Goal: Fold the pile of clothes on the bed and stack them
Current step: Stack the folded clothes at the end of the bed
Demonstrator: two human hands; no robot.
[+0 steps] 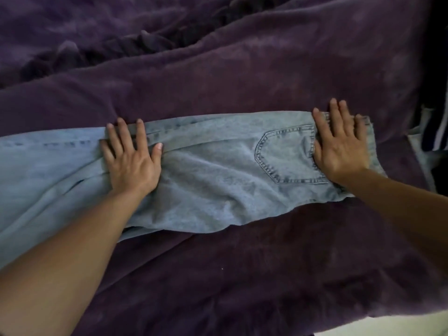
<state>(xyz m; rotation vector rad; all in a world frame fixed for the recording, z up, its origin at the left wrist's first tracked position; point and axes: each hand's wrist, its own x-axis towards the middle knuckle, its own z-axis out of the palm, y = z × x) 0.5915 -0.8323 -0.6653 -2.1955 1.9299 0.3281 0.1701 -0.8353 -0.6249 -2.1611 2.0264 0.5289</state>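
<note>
A pair of light blue jeans (208, 180) lies across the purple blanket (242, 69), folded lengthwise, waist to the right and legs running off the left edge. A back pocket (286, 156) faces up near the waist. My left hand (132, 158) presses flat on the leg part, fingers spread over the far seam. My right hand (341, 144) lies flat on the waistband end, fingers spread. Neither hand grips the cloth.
The blanket is rumpled into dark folds (121, 47) at the back left. At the right edge lie other clothes, one dark with white stripes (436, 132). A pale strip of floor (400, 328) shows at the bottom right past the bed's edge.
</note>
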